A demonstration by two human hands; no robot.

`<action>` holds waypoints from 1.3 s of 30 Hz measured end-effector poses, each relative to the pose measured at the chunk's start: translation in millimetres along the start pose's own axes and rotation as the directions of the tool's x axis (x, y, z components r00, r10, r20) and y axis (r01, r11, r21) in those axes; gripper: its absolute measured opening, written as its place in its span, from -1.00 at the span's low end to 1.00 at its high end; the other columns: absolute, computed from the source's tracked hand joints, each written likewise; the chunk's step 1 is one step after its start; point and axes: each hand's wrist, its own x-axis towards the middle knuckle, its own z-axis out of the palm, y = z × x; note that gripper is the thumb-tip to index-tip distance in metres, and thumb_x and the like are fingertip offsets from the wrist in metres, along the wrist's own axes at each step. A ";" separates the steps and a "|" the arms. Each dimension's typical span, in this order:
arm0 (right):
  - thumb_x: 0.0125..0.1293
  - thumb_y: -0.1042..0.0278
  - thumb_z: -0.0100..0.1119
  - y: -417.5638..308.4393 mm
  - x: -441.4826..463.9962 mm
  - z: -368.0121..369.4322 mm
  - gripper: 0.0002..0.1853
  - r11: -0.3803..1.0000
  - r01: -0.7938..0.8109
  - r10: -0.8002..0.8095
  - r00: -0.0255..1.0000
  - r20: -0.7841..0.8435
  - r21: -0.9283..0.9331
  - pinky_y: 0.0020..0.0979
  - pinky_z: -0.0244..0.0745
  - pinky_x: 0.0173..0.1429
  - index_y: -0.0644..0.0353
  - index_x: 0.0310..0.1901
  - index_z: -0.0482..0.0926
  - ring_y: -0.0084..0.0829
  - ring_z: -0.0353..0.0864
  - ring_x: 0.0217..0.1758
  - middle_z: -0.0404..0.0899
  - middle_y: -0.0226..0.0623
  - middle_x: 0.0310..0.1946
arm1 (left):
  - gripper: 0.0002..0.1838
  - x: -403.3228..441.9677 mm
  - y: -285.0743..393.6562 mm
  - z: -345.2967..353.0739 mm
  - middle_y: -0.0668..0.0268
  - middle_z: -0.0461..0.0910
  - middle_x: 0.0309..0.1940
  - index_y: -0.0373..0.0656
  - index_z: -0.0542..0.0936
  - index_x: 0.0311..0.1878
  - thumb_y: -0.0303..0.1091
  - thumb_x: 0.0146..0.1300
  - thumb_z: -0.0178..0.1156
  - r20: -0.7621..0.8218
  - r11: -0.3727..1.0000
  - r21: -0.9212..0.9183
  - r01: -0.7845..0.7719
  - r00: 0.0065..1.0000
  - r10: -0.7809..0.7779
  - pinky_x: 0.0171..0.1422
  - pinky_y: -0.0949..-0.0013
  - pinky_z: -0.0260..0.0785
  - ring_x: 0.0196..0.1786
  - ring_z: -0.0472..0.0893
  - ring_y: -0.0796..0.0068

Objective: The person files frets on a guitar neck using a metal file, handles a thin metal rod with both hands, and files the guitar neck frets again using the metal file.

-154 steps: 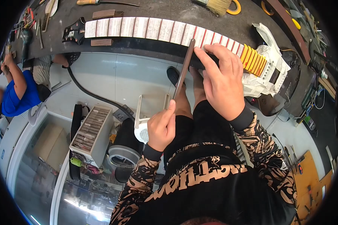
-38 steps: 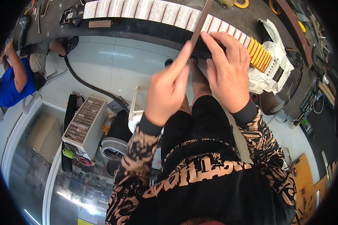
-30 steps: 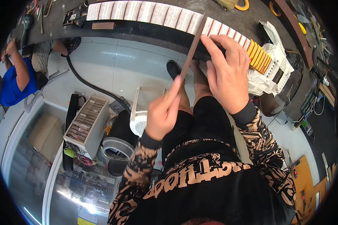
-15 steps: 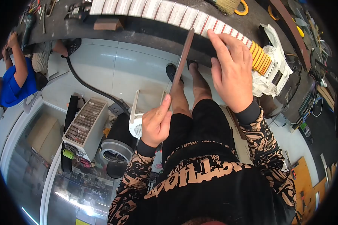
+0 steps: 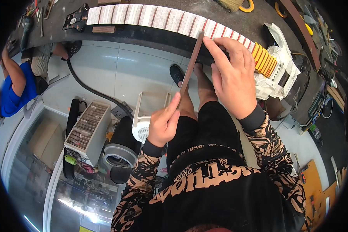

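Observation:
An electric guitar lies along the bench, its neck [image 5: 154, 16] covered in whitish tape strips between the frets, with yellow strips near the body. White paper wraps much of the guitar body [image 5: 278, 73]. My left hand [image 5: 163, 123] is closed around the near end of a long, narrow brown file [image 5: 190, 63], index finger stretched along it. The file slants up to the neck's near edge, its tip by the red-edged strips. Beside that tip is my right hand [image 5: 236, 71], index finger extended and thumb apart. Whether its fingertips press on the neck or file is unclear.
The dark headstock [image 5: 75, 18] points left on the workbench [image 5: 54, 33]. A brush [image 5: 231, 5] and yellow tape roll [image 5: 246, 5] lie behind the neck. Below left stand a filled box [image 5: 87, 129] and glass case [image 5: 31, 154]. A person in blue [image 5: 17, 89] is at far left.
The view has shifted, bringing the whole headstock into sight. My right index finger has come closer to the file's tip. My left hand still grips the file, now slightly higher in view.

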 end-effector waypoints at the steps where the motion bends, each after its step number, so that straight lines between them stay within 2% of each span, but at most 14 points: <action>1: 0.27 0.64 0.39 0.7 -0.1 -0.2 -0.14 1.000 0.008 -0.008 1.000 -0.006 -0.002 0.03 0.40 0.66 -0.06 0.66 0.62 -0.11 0.56 0.56 0.59 -0.35 0.44 | -0.27 14.1 6.1 4.4 0.14 0.66 -0.40 -0.16 0.59 0.77 -0.67 0.55 0.33 -0.021 1.000 -0.003 -0.030 0.999 0.030 -0.21 0.25 0.50 -0.46 0.57 0.21; 5: 0.26 0.63 0.40 0.5 -1.2 1.9 -0.14 1.000 0.017 -0.017 1.000 -0.018 0.002 0.03 0.40 0.66 -0.05 0.66 0.62 -0.11 0.55 0.57 0.59 -0.34 0.45 | -0.26 54.8 21.6 6.6 0.04 0.79 -0.24 -0.17 0.59 0.77 -0.70 0.54 0.32 -0.020 0.998 0.022 -0.058 0.998 0.059 -0.18 0.20 0.55 -0.43 0.63 0.12; 11: 0.26 0.63 0.40 1.2 -0.5 1.2 -0.13 1.000 0.007 -0.007 1.000 -0.008 0.015 0.03 0.40 0.66 -0.03 0.66 0.61 -0.10 0.54 0.58 0.59 -0.34 0.47 | -0.25 15.9 20.3 -3.4 0.00 0.80 -0.23 -0.16 0.60 0.76 -0.74 0.52 0.30 -0.017 0.989 0.133 -0.065 0.998 0.068 -0.09 0.26 0.62 -0.34 0.76 0.10; 16: 0.24 0.62 0.40 3.0 -3.7 3.5 -0.12 1.000 0.017 -0.017 0.999 -0.028 0.005 0.04 0.40 0.67 -0.03 0.67 0.60 -0.09 0.54 0.57 0.59 -0.32 0.45 | -0.38 144.2 50.4 22.4 -0.20 0.85 0.05 -0.18 0.56 0.76 -0.59 0.69 0.23 -0.053 0.992 -0.078 -0.103 0.994 0.099 0.00 0.22 0.67 -0.21 0.84 -0.03; 18: 0.23 0.62 0.41 2.6 -1.7 3.6 -0.12 1.000 0.020 -0.019 0.999 -0.041 0.019 0.04 0.40 0.66 -0.03 0.67 0.60 -0.09 0.54 0.57 0.59 -0.32 0.45 | -0.38 138.8 56.0 19.2 -0.24 0.84 0.21 -0.17 0.56 0.77 -0.58 0.70 0.23 -0.062 0.990 -0.103 -0.098 0.994 0.092 0.05 0.21 0.68 -0.14 0.87 -0.01; 21: 0.23 0.62 0.41 0.7 0.2 1.3 -0.12 1.000 0.008 -0.008 1.000 -0.021 0.030 0.04 0.40 0.66 -0.02 0.66 0.61 -0.09 0.54 0.58 0.59 -0.32 0.46 | -0.34 54.2 34.0 3.3 -0.16 0.86 0.29 -0.23 0.56 0.76 -0.68 0.64 0.24 -0.042 0.992 0.028 -0.120 0.992 0.121 0.17 0.24 0.70 0.01 0.94 -0.03; 23: 0.22 0.62 0.42 2.1 0.0 1.1 -0.11 0.999 0.002 -0.001 1.000 -0.018 0.040 0.04 0.40 0.66 -0.03 0.66 0.61 -0.09 0.54 0.59 0.59 -0.33 0.45 | -0.31 -3.1 22.4 -16.7 -0.23 0.81 0.38 -0.25 0.55 0.77 -0.71 0.61 0.24 0.096 0.993 0.086 0.080 0.992 -0.088 0.25 0.23 0.70 0.11 0.95 -0.07; 25: 0.21 0.62 0.42 1.5 0.3 0.1 -0.11 0.999 0.006 -0.005 1.000 -0.012 0.046 0.04 0.40 0.66 -0.03 0.66 0.61 -0.09 0.54 0.59 0.59 -0.33 0.45 | -0.33 19.0 32.2 -18.2 -0.21 0.85 0.27 -0.22 0.56 0.77 -0.67 0.63 0.24 0.067 0.996 0.083 0.029 0.997 -0.035 0.15 0.22 0.70 -0.04 0.93 -0.04; 29: 0.21 0.62 0.43 1.3 -0.5 2.1 -0.11 1.000 -0.009 0.010 1.000 -0.018 0.030 0.05 0.39 0.67 -0.04 0.66 0.62 -0.10 0.53 0.60 0.59 -0.33 0.45 | -0.34 147.9 61.8 11.2 -0.17 0.79 0.41 -0.13 0.55 0.79 -0.60 0.68 0.23 0.014 0.998 -0.031 -0.049 0.999 0.050 0.09 0.21 0.69 -0.06 0.91 -0.05; 33: 0.21 0.62 0.43 2.0 -0.6 3.4 -0.11 1.000 0.000 0.001 1.000 -0.020 0.028 0.04 0.39 0.67 -0.03 0.66 0.61 -0.10 0.52 0.60 0.59 -0.33 0.45 | -0.35 127.0 51.2 12.1 -0.14 0.83 0.38 -0.17 0.54 0.79 -0.60 0.69 0.23 -0.034 0.993 -0.019 -0.116 0.993 0.115 0.14 0.19 0.70 0.03 0.94 -0.06; 35: 0.22 0.62 0.42 0.9 0.7 2.6 -0.11 0.999 0.001 0.000 1.000 -0.031 0.032 0.03 0.39 0.67 -0.03 0.66 0.61 -0.11 0.52 0.60 0.59 -0.34 0.45 | -0.34 56.9 38.0 1.6 -0.14 0.87 0.30 -0.21 0.57 0.76 -0.66 0.64 0.26 -0.041 0.994 0.033 -0.105 0.993 0.107 0.16 0.17 0.70 0.07 0.95 -0.04; 36: 0.22 0.62 0.42 0.9 2.1 1.9 -0.11 0.999 -0.002 0.003 1.000 -0.025 0.040 0.03 0.39 0.67 -0.03 0.66 0.61 -0.11 0.52 0.60 0.59 -0.34 0.45 | -0.31 22.4 31.9 -9.1 -0.14 0.90 0.17 -0.21 0.60 0.75 -0.71 0.59 0.29 0.031 0.997 0.082 0.005 0.999 -0.008 0.12 0.16 0.71 -0.05 0.94 -0.02; 37: 0.22 0.61 0.42 0.3 2.4 0.7 -0.11 0.999 -0.006 0.007 1.000 -0.015 0.044 0.02 0.39 0.67 -0.03 0.66 0.61 -0.11 0.52 0.60 0.59 -0.34 0.45 | -0.29 2.3 28.0 -13.7 -0.11 0.91 -0.03 -0.22 0.61 0.73 -0.74 0.54 0.33 0.030 0.992 0.124 0.008 0.999 -0.012 0.04 0.18 0.71 -0.20 0.89 -0.01; 39: 0.22 0.61 0.42 1.4 1.3 -1.0 -0.11 0.999 -0.011 0.011 1.000 -0.003 0.036 0.02 0.39 0.67 -0.03 0.66 0.61 -0.11 0.52 0.60 0.59 -0.34 0.45 | -0.31 13.6 37.9 -13.2 -0.06 0.87 -0.18 -0.20 0.63 0.72 -0.70 0.55 0.32 0.015 0.986 0.168 0.000 1.000 -0.003 -0.06 0.17 0.68 -0.30 0.84 -0.02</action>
